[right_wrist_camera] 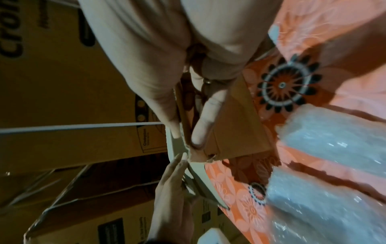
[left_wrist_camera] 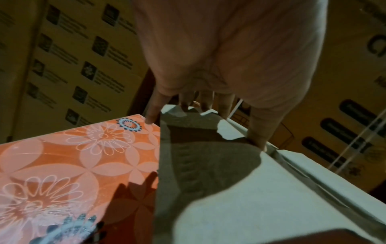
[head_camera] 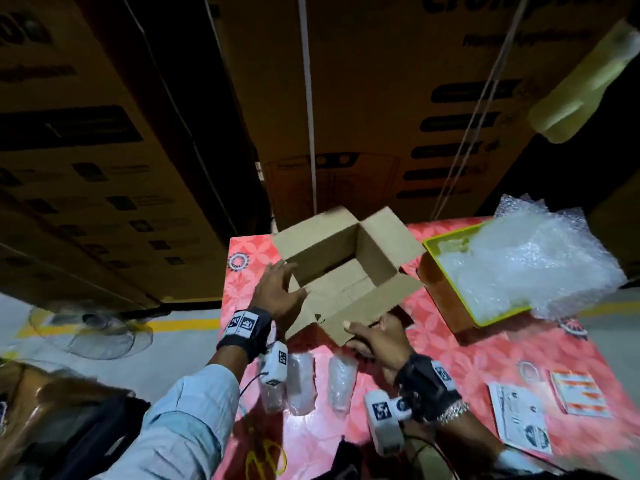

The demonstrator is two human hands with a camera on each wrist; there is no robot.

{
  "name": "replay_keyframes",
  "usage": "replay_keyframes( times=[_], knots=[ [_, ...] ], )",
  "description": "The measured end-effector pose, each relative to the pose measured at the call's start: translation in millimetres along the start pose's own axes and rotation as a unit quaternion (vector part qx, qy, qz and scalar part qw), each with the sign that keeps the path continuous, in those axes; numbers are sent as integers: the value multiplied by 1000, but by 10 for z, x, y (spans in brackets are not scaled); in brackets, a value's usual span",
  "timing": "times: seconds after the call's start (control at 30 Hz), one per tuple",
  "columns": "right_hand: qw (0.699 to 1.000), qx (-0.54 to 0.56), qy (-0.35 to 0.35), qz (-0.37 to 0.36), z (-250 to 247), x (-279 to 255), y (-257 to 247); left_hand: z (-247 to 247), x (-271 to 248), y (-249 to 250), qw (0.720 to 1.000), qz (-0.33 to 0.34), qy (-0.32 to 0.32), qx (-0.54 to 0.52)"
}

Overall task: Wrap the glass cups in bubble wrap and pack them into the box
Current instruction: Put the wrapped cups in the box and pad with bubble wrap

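Observation:
An open brown cardboard box (head_camera: pixel 346 271) stands on the red floral table (head_camera: pixel 467 358), and its inside looks empty. My left hand (head_camera: pixel 284 282) lies with straight fingers (left_wrist_camera: pixel 225 105) against the box's left flap (left_wrist_camera: pixel 229 189). My right hand (head_camera: pixel 360 332) pinches the near flap (right_wrist_camera: pixel 234 132) between thumb and forefinger (right_wrist_camera: pixel 204 123). Three cups wrapped in bubble wrap (head_camera: pixel 301 382) (head_camera: pixel 341 382) (head_camera: pixel 270 393) lie side by side in front of the box, beneath my wrists. The right wrist view shows two of these wrapped bundles (right_wrist_camera: pixel 334 140) at its right.
A yellow-green tray (head_camera: pixel 446 244) heaped with loose bubble wrap (head_camera: pixel 526 265) sits right of the box. A leaflet (head_camera: pixel 519 417) and a small orange packet (head_camera: pixel 578 393) lie at the near right. Tall printed cartons (head_camera: pixel 363 116) stand behind the table. A fan (head_camera: pixel 90 327) stands on the floor at left.

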State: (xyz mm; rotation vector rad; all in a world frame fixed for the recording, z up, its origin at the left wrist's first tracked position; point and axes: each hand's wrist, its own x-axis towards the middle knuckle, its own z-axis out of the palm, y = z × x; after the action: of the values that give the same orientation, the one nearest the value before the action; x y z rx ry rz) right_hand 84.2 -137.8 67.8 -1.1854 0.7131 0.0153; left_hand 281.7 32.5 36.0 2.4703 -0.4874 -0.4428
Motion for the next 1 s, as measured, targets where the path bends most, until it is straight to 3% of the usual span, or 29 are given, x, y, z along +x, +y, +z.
replay_keyframes(
  times=[0.13,0.23,0.3,0.37,0.43,0.47,0.6,0.7,0.77,1.0],
  knots=[
    [998,51,27,24,-180,-170,128,66,78,185,996,64,-65,-7],
    [991,33,129,14,-466,-270,46,113,105,289,995,66,-70,9],
    [962,-94,246,-70,-719,-287,-30,141,46,354,998,43,-20,29],
    [892,-265,300,-210,-894,-319,-174,165,-90,421,998,37,33,43],
    [815,-413,273,-301,-961,-260,-358,206,-265,478,996,51,38,60],
    [797,-467,224,-310,-964,-186,-441,237,-353,502,996,54,23,67],
    [741,-632,-16,-224,-921,237,-549,427,-516,489,996,50,-61,51],
    [691,-696,-66,-183,-893,454,-475,495,-505,426,996,59,-58,37],
    [685,-697,-43,-205,-923,520,-403,509,-487,400,997,57,-46,26],
    [710,-653,35,-261,-852,509,-136,408,-443,323,994,84,-49,40]
  ],
)
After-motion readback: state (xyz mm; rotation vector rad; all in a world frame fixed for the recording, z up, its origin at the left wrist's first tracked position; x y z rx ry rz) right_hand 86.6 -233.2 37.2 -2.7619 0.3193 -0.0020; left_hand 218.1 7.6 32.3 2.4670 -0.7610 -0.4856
